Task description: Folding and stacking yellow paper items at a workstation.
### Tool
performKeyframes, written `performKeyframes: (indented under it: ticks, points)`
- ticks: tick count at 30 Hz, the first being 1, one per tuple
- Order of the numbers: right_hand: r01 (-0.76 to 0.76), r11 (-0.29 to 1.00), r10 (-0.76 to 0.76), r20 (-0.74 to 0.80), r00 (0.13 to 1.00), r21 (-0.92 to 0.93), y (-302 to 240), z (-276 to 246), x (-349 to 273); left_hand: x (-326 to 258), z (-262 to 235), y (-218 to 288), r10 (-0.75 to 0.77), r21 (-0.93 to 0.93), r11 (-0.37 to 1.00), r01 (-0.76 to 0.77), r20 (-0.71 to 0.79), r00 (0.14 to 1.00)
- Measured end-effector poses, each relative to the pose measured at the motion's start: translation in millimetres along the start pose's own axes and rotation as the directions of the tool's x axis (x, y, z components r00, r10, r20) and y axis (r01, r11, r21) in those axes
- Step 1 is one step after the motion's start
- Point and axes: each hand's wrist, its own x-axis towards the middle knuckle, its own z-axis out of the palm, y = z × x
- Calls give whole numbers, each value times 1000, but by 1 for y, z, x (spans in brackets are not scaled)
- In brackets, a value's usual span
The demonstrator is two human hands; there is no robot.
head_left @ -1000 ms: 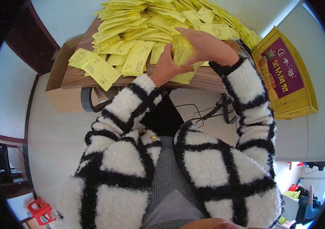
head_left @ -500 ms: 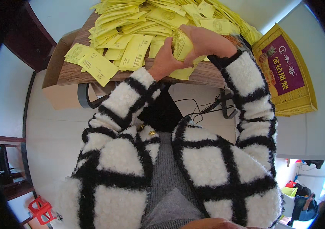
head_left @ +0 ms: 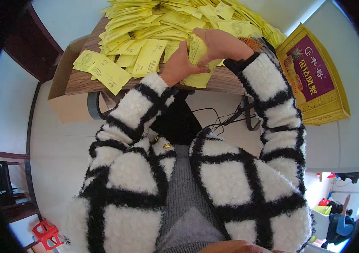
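Note:
A yellow paper packet (head_left: pixel 195 49) is upright between my hands over the front of the wooden table (head_left: pixel 228 82). My left hand (head_left: pixel 178 67) grips its left side, thumb toward the right. Across its upper right side curls my right hand (head_left: pixel 223 44), hiding part of the packet. Another yellow packet (head_left: pixel 198 81) shows below my hands at the table's edge. A big heap of flat yellow packets (head_left: pixel 145 25) covers the far side of the table. Two loose packets (head_left: pixel 110 75) lie at the left, one overhanging the front edge.
A yellow carton with a purple panel (head_left: pixel 312 71) stands right of the table. Beside my right wrist is orange-brown loose stuff (head_left: pixel 253 43). An open cardboard box (head_left: pixel 65 101) sits at the left. Black cables (head_left: pixel 219 120) hang below. A red stool (head_left: pixel 46 234) and another person (head_left: pixel 341 225) are farther off.
My right hand and forearm have shifted slightly left, showing more of the orange-brown stuff. Both hands still hold the packet. In the background, the other person's arm is now raised.

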Motion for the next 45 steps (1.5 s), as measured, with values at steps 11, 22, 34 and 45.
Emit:
performKeyframes:
  ticks: [11, 22, 34, 45]
  points:
    - [133, 989, -123, -145, 982, 63, 24, 22, 6, -19, -28, 44, 671, 538, 659, -526, -106, 733]
    - [306, 952, -291, -281, 915, 8, 36, 37, 10, 0, -58, 60, 695, 549, 292, -783, 441, 568]
    - [-35, 999, 35, -14, 999, 2, -7, -3, -9, 20, -75, 30, 482, 737, 578, -352, 40, 875]
    - [38, 993, -29, -89, 996, 107, 2, 8, -11, 20, -34, -26, 17, 364, 929, -61, 123, 992]
